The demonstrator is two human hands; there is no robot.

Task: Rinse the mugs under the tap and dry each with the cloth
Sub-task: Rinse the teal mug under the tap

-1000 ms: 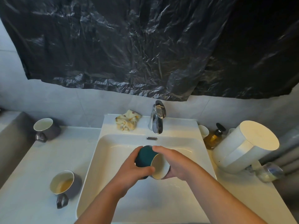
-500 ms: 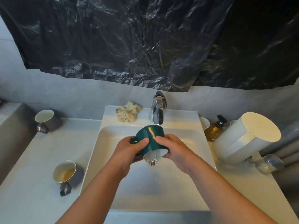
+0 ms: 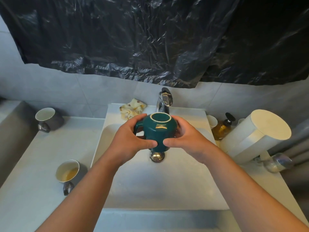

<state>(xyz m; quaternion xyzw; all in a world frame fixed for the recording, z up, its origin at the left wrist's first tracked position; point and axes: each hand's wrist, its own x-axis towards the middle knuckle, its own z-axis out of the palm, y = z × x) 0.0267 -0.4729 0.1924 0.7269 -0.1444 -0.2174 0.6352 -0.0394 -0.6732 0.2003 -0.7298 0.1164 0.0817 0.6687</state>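
Green mug [image 3: 158, 133] is held upside down over the sink [image 3: 150, 186], base facing up, just in front of the tap [image 3: 164, 101] and above the metal drain plug [image 3: 157, 156]. Handle points to the person's left.

Left hand [image 3: 128, 144]: fingers and thumb curled round the mug's left side, by the handle. Right hand [image 3: 189, 141]: curled round the right side. Thumb tips nearly meet on the near wall of the mug.

Cloth [image 3: 132, 108], cream with spots, lies crumpled on the sink's back rim, just left of the tap.

Bench [image 3: 41, 156], left of sink: one grey mug [image 3: 50, 118] toward the back left corner, white inside. A second grey mug [image 3: 70, 173] nearer the front edge holds some brown liquid.

Right of sink, at the back: amber pump bottle [image 3: 222, 127], beside it a large white canister [image 3: 255, 136].

Black plastic sheet [image 3: 150, 39] covers the wall above.
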